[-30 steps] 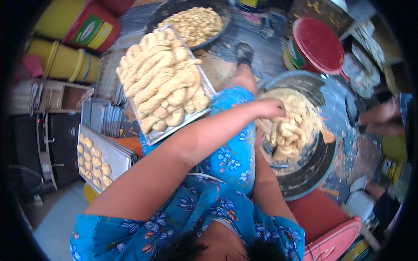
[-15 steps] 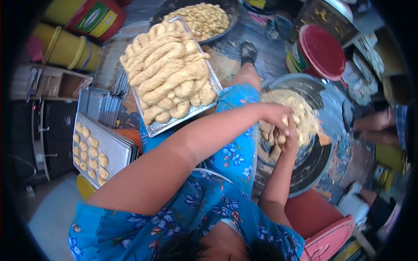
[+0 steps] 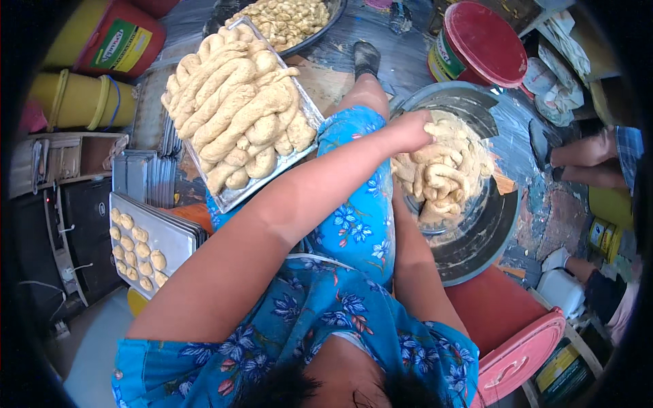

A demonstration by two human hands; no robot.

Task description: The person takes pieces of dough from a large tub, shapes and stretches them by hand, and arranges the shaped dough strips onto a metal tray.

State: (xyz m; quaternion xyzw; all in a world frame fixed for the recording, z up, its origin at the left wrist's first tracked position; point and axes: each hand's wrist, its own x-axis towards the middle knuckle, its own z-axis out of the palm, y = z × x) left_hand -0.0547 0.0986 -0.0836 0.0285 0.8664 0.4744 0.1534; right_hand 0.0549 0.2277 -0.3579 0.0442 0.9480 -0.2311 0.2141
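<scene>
My left hand [image 3: 411, 131] reaches across to the far left edge of a heap of flour-dusted dough pieces [image 3: 445, 175]. Its fingers are curled closed, and whatever they hold is hidden. The heap lies in a wide dark basin [image 3: 490, 238] at the right of my legs. My right forearm [image 3: 413, 251] runs up beside the basin and passes beneath my left forearm, which hides the right hand and its fingers. At the left, a metal tray [image 3: 309, 112] is piled with thick, crumb-coated dough ropes [image 3: 238, 102], stacked in layers beside my knee.
Small dough rounds [image 3: 139, 248] sit on a stack of flat trays at the far left. Another basin [image 3: 333, 20] of dough pieces stands at the top. A red-lidded bucket [image 3: 486, 44] is beyond the dark basin, a red bin [image 3: 507, 333] nearer me. Another person's legs [image 3: 588, 160] show at right.
My hands were together over the heap with dough between them. They have parted: the left is at the heap's far left edge, the right has drawn back under my left forearm. The view has shifted.
</scene>
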